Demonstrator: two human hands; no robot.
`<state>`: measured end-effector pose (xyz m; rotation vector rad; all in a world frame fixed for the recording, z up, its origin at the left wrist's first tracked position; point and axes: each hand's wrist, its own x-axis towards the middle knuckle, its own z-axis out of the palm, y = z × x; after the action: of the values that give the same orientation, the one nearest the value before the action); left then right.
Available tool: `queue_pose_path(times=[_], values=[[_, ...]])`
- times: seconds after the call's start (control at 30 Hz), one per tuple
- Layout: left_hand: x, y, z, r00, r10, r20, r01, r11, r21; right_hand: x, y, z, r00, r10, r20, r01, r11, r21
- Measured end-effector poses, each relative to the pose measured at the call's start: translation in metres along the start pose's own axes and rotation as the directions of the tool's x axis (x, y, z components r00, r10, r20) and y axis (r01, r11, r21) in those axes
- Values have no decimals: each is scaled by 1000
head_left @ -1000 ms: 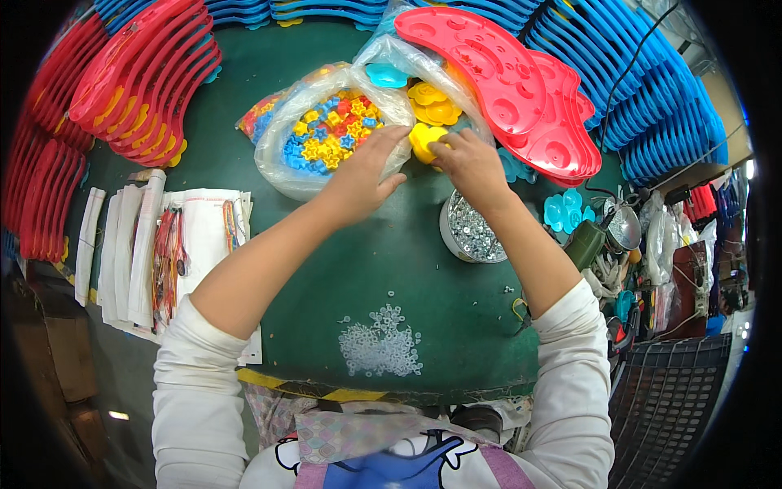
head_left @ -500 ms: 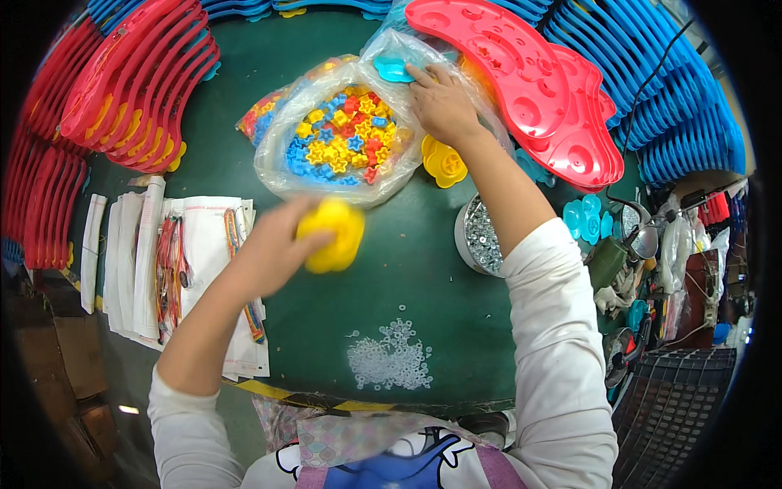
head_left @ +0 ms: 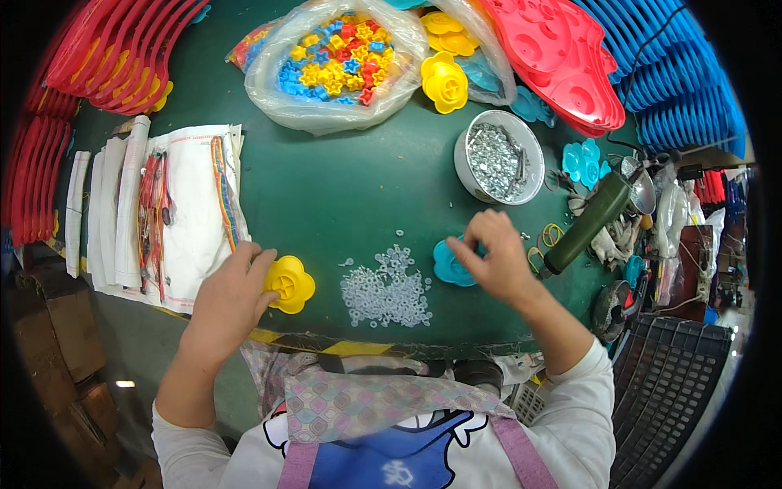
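My left hand (head_left: 228, 306) grips the left rim of a yellow flower-shaped plastic piece (head_left: 295, 287) between thumb and fingers, low over the green table. Across from it, my right hand (head_left: 503, 259) pinches a turquoise flower-shaped plastic piece (head_left: 450, 265) at its right side, partly hiding it. Between the two pieces lies a loose pile of small clear plastic washers (head_left: 384, 293). Beyond my right hand stands a white tub (head_left: 531, 181) of small shiny metal parts, probably screws or similar hardware.
At the back sits an open clear bag (head_left: 318, 122) of star-shaped pieces, beside more yellow flower pieces (head_left: 445, 83). Red trays (head_left: 562, 73) and blue curved parts (head_left: 676, 90) are stacked right. White paper sheets (head_left: 191, 187) lie left. A green-handled tool (head_left: 590, 224) lies right.
My right hand has come back from the far bag with the turquoise flower piece. My left hand has brought the yellow flower piece toward the near edge. The view has also shifted.
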<state>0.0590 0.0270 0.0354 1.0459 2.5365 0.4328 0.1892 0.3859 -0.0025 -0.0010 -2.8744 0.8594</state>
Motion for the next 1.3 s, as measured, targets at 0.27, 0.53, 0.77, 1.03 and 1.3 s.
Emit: queue_pose_path(times=[0.27, 0.53, 0.77, 1.03, 1.3], values=[[22, 7, 24, 924, 198, -328, -208, 978, 6, 59, 23, -21, 864, -348, -363, 167, 879, -447], [22, 31, 35, 893, 225, -390, -288, 951, -111, 188, 127, -54, 817, -263, -514, -235, 662, -712], [18, 20, 25, 934, -159, -319, -148, 641, -753, 108, 53, -74, 706, -550, -446, 165, 740, -652], [13, -4, 18, 975, -199, 99, 107, 31, -994, -49, 13, -54, 722, -604, -338, 294, 710, -640], [-21, 0, 45, 905, -422, -50, -25, 65, -998, -58, -25, -39, 933, 350, 86, -63, -77, 995]])
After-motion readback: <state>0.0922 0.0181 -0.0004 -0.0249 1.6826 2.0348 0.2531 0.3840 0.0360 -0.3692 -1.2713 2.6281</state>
